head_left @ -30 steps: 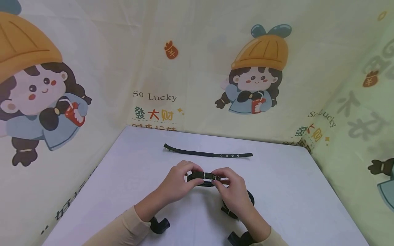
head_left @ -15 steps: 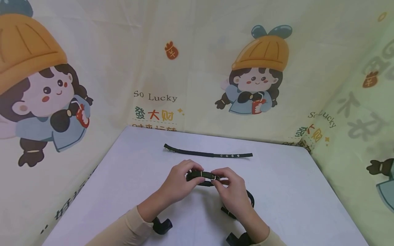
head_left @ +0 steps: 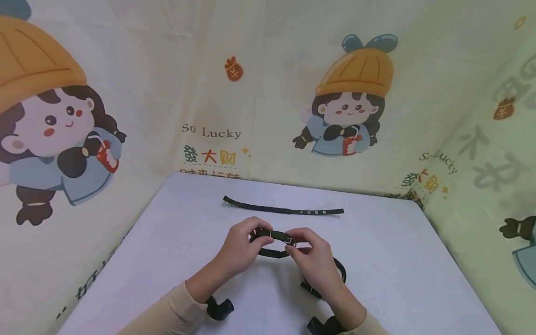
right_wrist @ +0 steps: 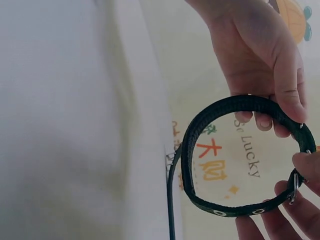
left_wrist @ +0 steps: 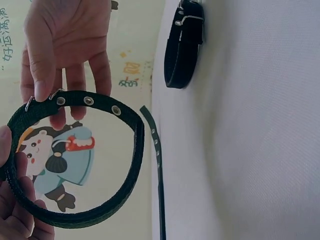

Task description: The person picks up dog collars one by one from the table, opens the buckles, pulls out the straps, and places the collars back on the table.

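Observation:
Both hands hold a dark pet collar [head_left: 273, 254], closed into a loop above the white table. My left hand [head_left: 243, 244] pinches its left side between thumb and fingers. At the loop's right side, my right hand [head_left: 313, 253] pinches the band by the metal buckle [right_wrist: 294, 189]. Metal-ringed holes line part of the collar [left_wrist: 134, 172] in the left wrist view, where the loop hangs round and wide. The right wrist view has the thumb and fingers of my right hand [right_wrist: 287, 210] around the buckle end.
A second collar [head_left: 289, 211] lies stretched flat towards the back of the white table [head_left: 393, 260]. Another, looped collar [head_left: 341, 270] rests partly behind my right forearm. Black wrist-worn parts [head_left: 220, 309] show near the sleeves. Printed cloth [head_left: 272, 93] hangs behind.
The held loop has shifted slightly left and tipped, so more of its lower band shows. Both hands keep hold of it. The collars on the table have not moved.

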`<action>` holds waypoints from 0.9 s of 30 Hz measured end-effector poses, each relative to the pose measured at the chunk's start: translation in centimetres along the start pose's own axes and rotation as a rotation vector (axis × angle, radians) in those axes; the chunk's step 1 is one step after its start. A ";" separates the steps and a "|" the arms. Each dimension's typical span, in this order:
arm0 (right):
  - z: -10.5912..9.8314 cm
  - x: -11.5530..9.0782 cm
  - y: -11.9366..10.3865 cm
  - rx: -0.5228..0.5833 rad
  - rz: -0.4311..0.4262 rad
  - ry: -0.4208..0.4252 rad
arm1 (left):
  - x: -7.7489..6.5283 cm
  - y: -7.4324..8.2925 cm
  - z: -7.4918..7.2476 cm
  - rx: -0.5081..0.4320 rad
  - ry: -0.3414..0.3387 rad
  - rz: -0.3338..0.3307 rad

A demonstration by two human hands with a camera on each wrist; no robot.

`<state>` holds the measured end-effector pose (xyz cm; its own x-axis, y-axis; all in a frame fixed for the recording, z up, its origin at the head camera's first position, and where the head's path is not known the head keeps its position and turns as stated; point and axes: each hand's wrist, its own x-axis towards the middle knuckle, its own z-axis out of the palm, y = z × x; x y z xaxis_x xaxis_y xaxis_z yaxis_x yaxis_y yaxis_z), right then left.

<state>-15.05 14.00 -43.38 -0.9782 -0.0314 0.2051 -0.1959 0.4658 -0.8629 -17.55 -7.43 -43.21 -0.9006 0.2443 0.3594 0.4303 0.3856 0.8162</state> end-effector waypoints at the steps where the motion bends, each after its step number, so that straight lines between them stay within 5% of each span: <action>1: 0.0 0.0 0.0 -0.003 -0.004 -0.006 | 0.0 0.0 0.0 -0.003 0.001 0.000; 13: 0.1 0.5 -1.1 -0.151 -0.205 0.032 | 0.1 0.1 0.3 0.108 0.017 0.094; 27: 0.4 0.6 -2.3 -0.239 -0.204 0.014 | 0.1 0.0 0.6 0.163 -0.005 0.153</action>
<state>-15.17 12.51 -41.46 -0.9191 -0.1345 0.3704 -0.3648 0.6457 -0.6708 -17.64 -6.85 -43.47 -0.8239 0.3157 0.4707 0.5665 0.4822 0.6682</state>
